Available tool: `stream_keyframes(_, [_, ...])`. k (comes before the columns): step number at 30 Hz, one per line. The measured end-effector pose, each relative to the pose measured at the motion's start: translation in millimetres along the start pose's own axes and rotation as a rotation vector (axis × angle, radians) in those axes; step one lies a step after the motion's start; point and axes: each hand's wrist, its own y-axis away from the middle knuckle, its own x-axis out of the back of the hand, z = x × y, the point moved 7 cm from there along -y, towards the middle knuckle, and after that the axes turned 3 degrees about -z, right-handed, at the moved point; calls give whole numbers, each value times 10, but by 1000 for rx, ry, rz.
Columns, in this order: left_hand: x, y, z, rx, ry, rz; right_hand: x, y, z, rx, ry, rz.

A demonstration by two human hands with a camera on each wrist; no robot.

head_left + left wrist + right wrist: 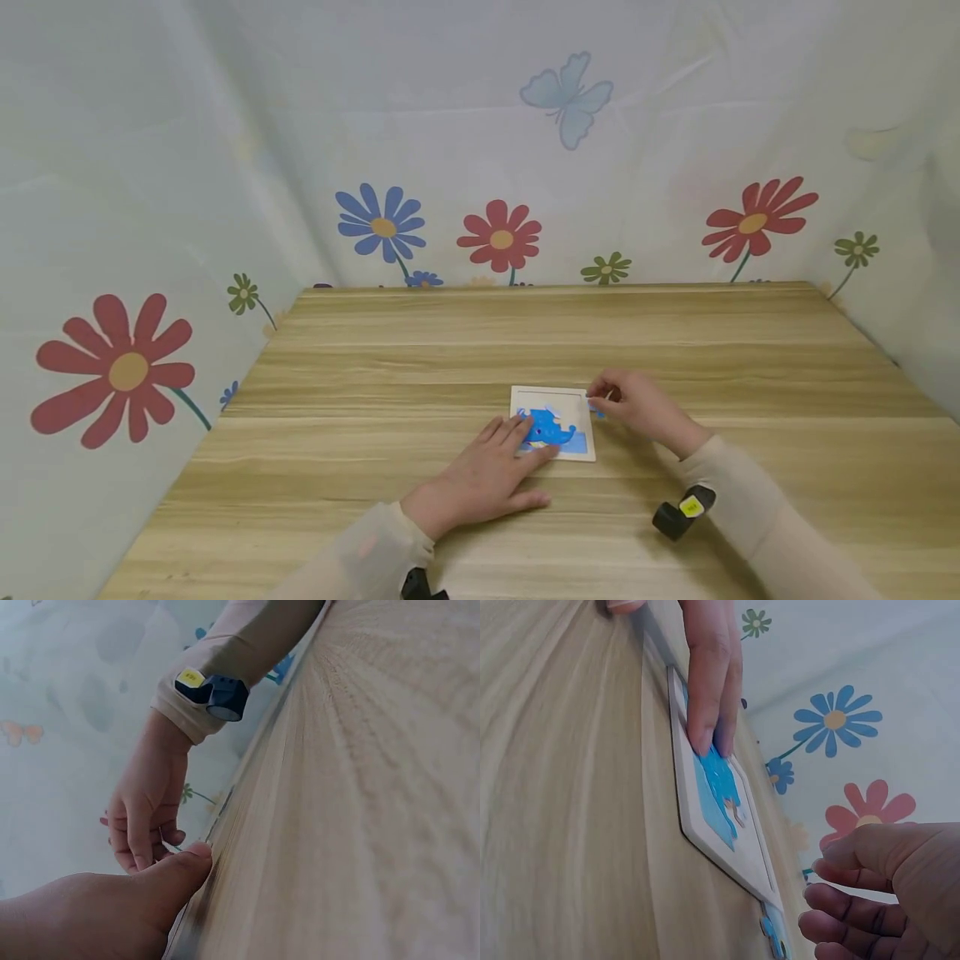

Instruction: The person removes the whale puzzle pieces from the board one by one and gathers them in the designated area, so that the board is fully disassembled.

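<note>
A small square jigsaw puzzle board (591, 442) with a pale frame lies flat on the table. Blue pieces showing an animal picture (720, 780) fill part of it; a bare area is visible along its upper and right parts. My left hand (480, 479) lies over the board's lower left, straight fingertips pressing on the blue picture. Just beyond the right edge lies a loose blue puzzle piece (771, 936). My right hand (643, 408) hovers beside that piece at the board's upper right corner. Its fingers are loosely bent, with nothing visible between thumb and fingers (825, 896).
The wooden table (375, 358) extends around the board. A white curtain (450, 108) printed with flowers and a butterfly hangs behind and at both sides. Each wrist wears a black camera, the right one (678, 512) with a yellow label.
</note>
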Motion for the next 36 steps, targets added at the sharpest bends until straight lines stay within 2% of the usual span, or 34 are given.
stream_keyframes(4, [-5,4,-1,5,1,2,-67,-54,-68,39,-22,11])
stream_keyframes(20, [-49,36,-35,9,41,14,-355,-203,-206,60,-53,-49])
stream_keyframes(36, [-59,6,-13,7,14,21,-451,-235,-181,2,-44,-40])
